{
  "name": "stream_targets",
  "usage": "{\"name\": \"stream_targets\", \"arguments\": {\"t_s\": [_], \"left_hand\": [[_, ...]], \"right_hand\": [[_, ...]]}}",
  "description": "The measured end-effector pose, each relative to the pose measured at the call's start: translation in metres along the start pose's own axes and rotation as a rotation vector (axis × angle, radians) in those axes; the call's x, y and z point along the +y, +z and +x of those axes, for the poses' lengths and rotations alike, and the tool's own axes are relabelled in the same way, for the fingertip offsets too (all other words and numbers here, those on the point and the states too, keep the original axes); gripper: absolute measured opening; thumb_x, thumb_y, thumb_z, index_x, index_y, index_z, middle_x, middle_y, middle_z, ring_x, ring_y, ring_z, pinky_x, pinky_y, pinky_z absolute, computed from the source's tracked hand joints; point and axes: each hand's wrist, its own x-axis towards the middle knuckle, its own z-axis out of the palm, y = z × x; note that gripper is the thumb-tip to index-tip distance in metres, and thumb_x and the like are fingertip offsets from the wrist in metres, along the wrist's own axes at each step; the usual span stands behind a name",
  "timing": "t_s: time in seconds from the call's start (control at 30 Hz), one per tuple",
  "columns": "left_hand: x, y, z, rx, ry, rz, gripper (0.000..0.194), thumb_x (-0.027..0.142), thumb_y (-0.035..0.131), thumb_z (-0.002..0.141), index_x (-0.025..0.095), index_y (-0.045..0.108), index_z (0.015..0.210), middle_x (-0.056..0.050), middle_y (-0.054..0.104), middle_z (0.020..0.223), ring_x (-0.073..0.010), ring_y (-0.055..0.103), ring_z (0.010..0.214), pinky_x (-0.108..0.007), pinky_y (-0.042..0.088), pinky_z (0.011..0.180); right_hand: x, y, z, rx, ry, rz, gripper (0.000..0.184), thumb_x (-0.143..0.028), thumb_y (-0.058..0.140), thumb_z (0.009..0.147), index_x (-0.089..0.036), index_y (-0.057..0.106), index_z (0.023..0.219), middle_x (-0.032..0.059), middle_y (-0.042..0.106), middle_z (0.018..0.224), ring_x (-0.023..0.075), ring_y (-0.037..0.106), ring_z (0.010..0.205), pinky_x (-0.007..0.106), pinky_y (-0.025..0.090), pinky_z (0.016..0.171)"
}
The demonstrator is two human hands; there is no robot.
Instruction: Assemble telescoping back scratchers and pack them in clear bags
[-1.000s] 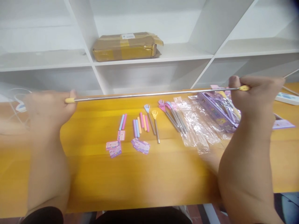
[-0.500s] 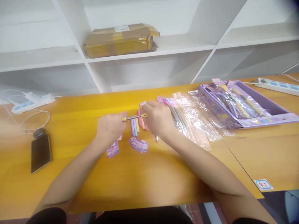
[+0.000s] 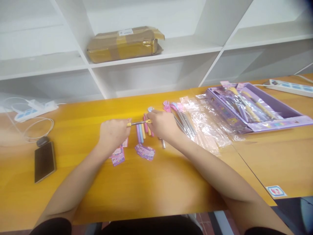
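Between my hands a back scratcher (image 3: 137,123) with a thin metal rod and yellow ends is held level above the table. My left hand (image 3: 112,132) is closed round one yellow end, and my right hand (image 3: 163,124) grips the other, its fingers hiding most of the head. Behind and below the rod lie several coloured handles (image 3: 140,133) in purple, blue, yellow and pink. Small purple printed cards (image 3: 145,152) lie nearer me, and more cards (image 3: 118,156) are partly under my left wrist. Right of my right hand rest several back scratchers (image 3: 183,119) with metal rods and claw heads.
Clear plastic bags (image 3: 210,124) spread beside a purple display box (image 3: 246,129) of packaged back scratchers. At left are a phone (image 3: 45,162), a cable and a power strip (image 3: 36,110); another power strip (image 3: 292,88) is far right. A taped parcel (image 3: 124,45) sits on the white shelf behind.
Both hands keep their grip on the back scratcher, which stays stretched between them. The hands have shifted slightly left, and the whole view has moved a little.
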Motion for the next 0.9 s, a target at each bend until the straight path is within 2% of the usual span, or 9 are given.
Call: {"name": "stream_targets", "arguments": {"t_s": [0.17, 0.4, 0.47, 0.63, 0.7, 0.8, 0.9], "left_hand": [[-0.002, -0.001, 0.000, 0.018, 0.003, 0.011, 0.063, 0.053, 0.033, 0.109, 0.021, 0.077, 0.079, -0.012, 0.075, 0.072, -0.0301, 0.072, 0.067, -0.032, 0.031, 0.057], [-0.006, 0.003, 0.003, 0.082, 0.018, 0.004, 0.059, 0.049, 0.037, 0.108, 0.020, 0.075, 0.074, -0.011, 0.073, 0.069, -0.0269, 0.069, 0.063, -0.030, 0.028, 0.056], [-0.009, 0.007, 0.004, 0.146, 0.040, 0.006, 0.060, 0.048, 0.037, 0.108, 0.019, 0.074, 0.071, -0.012, 0.071, 0.067, -0.0265, 0.067, 0.062, -0.031, 0.025, 0.055], [-0.011, 0.022, 0.009, 0.314, 0.153, -0.061, 0.057, 0.042, 0.043, 0.107, 0.018, 0.069, 0.061, -0.011, 0.064, 0.058, -0.0241, 0.064, 0.061, -0.031, 0.018, 0.055], [-0.015, 0.028, 0.015, 0.363, 0.184, -0.090, 0.056, 0.040, 0.045, 0.106, 0.019, 0.065, 0.059, -0.010, 0.061, 0.055, -0.0229, 0.061, 0.058, -0.032, 0.017, 0.055], [-0.043, 0.031, 0.027, 0.450, 0.150, -0.085, 0.055, 0.042, 0.047, 0.105, 0.020, 0.059, 0.056, -0.008, 0.057, 0.053, -0.0221, 0.056, 0.057, -0.033, 0.015, 0.056], [-0.105, 0.021, 0.038, 0.536, 0.017, -0.028, 0.053, 0.045, 0.050, 0.102, 0.021, 0.051, 0.054, -0.007, 0.054, 0.055, -0.0209, 0.048, 0.058, -0.032, 0.015, 0.058]], "right_hand": [[0.000, -0.003, 0.000, -0.050, 0.008, -0.038, 0.026, -0.029, 0.053, 0.100, -0.017, 0.074, 0.090, 0.0054, 0.069, 0.082, 0.0145, 0.048, 0.063, 0.031, 0.017, 0.058], [-0.003, -0.009, 0.001, -0.099, 0.028, -0.061, 0.037, -0.032, 0.045, 0.106, -0.017, 0.076, 0.093, 0.0076, 0.072, 0.087, 0.0156, 0.053, 0.065, 0.031, 0.019, 0.058], [-0.002, -0.014, 0.001, -0.166, 0.041, -0.015, 0.038, -0.033, 0.046, 0.106, -0.018, 0.077, 0.091, 0.0076, 0.073, 0.086, 0.0154, 0.054, 0.064, 0.030, 0.022, 0.059], [0.002, -0.035, -0.002, -0.487, 0.084, 0.221, 0.042, -0.034, 0.046, 0.107, -0.021, 0.077, 0.082, 0.0052, 0.073, 0.077, 0.0154, 0.060, 0.066, 0.028, 0.032, 0.062], [0.006, -0.040, -0.002, -0.528, 0.095, 0.238, 0.046, -0.035, 0.043, 0.107, -0.022, 0.076, 0.078, 0.0045, 0.073, 0.075, 0.0155, 0.060, 0.067, 0.028, 0.034, 0.064], [0.023, -0.044, 0.002, -0.415, 0.078, 0.083, 0.044, -0.036, 0.044, 0.106, -0.021, 0.075, 0.079, 0.0066, 0.072, 0.076, 0.0173, 0.059, 0.067, 0.030, 0.032, 0.065], [0.069, -0.052, 0.009, -0.199, 0.013, -0.080, 0.040, -0.037, 0.043, 0.106, -0.021, 0.074, 0.088, 0.0083, 0.073, 0.084, 0.0199, 0.060, 0.073, 0.031, 0.030, 0.066]]}}
